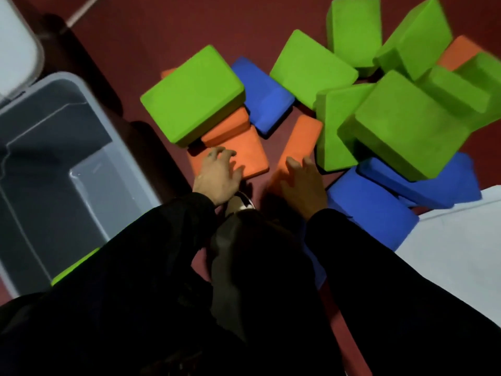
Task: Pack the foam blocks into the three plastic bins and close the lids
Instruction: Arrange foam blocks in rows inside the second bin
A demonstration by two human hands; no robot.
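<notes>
Green, orange and blue foam blocks lie in a loose pile on the dark red floor. My left hand rests with spread, slightly bent fingers on a flat orange block below a big green block. My right hand lies with straight fingers on a second, narrow orange block. Neither hand grips anything. A clear plastic bin stands open at the left, with a green block showing at its near corner. Blue blocks lie just right of my right hand.
A second bin's pale lid or rim shows at the top left. A white flat surface lies at the right edge. More green blocks are heaped at the upper right. My dark sleeves and legs fill the bottom of the view.
</notes>
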